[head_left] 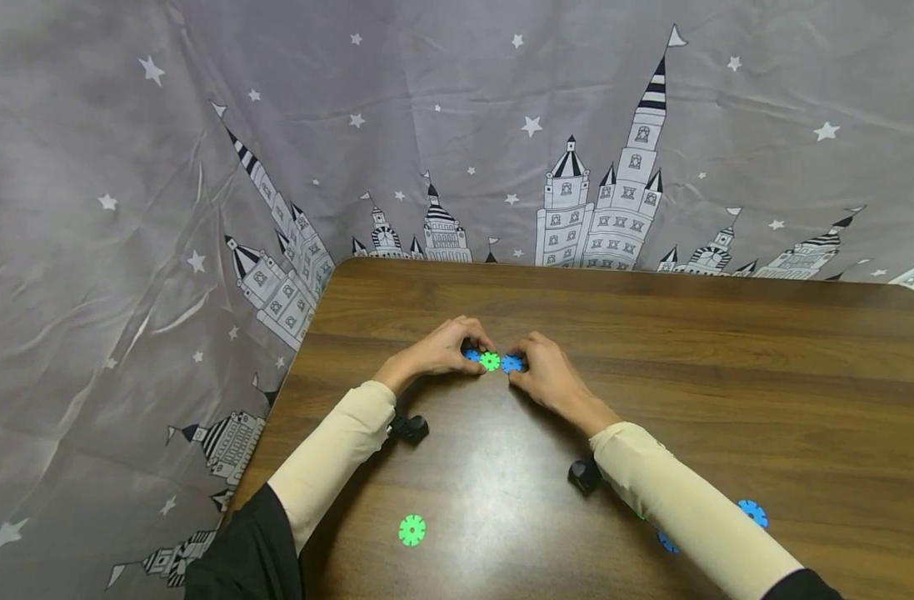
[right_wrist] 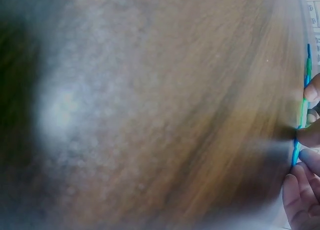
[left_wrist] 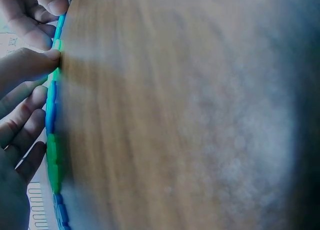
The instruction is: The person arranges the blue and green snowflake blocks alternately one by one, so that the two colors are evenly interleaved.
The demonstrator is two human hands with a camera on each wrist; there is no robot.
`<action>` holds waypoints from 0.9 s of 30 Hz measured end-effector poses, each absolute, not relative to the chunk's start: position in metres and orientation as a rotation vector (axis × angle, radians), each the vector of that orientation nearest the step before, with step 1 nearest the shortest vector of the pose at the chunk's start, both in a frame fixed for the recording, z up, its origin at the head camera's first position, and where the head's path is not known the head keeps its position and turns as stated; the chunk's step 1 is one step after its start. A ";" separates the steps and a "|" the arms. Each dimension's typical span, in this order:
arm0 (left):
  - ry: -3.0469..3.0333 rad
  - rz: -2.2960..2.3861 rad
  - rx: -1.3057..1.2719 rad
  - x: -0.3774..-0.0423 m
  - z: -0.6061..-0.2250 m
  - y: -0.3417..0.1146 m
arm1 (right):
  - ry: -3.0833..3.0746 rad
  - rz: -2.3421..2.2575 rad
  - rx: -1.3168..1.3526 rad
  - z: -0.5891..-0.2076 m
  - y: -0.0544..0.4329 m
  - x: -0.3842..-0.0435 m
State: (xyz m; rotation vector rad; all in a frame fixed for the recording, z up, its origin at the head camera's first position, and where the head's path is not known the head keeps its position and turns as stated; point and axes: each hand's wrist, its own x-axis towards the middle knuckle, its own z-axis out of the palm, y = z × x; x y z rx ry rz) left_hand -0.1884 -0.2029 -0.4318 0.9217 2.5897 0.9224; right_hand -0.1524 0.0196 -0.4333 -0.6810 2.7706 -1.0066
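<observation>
In the head view, my left hand (head_left: pixel 443 348) pinches a notched green plastic disc (head_left: pixel 490 361) between thumb and fingers. Facing it, my right hand (head_left: pixel 550 375) grips a blue notched disc (head_left: pixel 511 363) by its right side. The two discs are edge to edge; whether their slots interlock I cannot tell. Another blue disc (head_left: pixel 471 354) lies within the curve of my left hand, partly covered. The left wrist view shows a row seen edge-on, continuing past my left fingers with a blue disc (left_wrist: pixel 51 113), a green disc (left_wrist: pixel 53 162) and a further blue disc (left_wrist: pixel 61 212).
A loose green disc (head_left: pixel 412 530) lies on the wooden table (head_left: pixel 726 367) at the front. Toward the right are a blue disc (head_left: pixel 752 513) and another blue disc (head_left: pixel 667 543) partly under my right sleeve. A grey castle-print curtain (head_left: pixel 442 100) hangs behind the table.
</observation>
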 end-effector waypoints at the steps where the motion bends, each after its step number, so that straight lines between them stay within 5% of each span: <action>1: 2.590 0.923 0.922 -0.188 -0.432 -0.203 | 2.771 -1.008 -0.678 -0.434 0.020 -0.152; 20: 2.588 0.910 0.913 -0.187 -0.432 -0.202 | 2.772 -1.053 -0.673 -0.432 0.021 -0.145; 27: 2.577 0.911 0.932 -0.188 -0.430 -0.203 | 2.723 -1.158 -0.820 -0.425 0.018 -0.114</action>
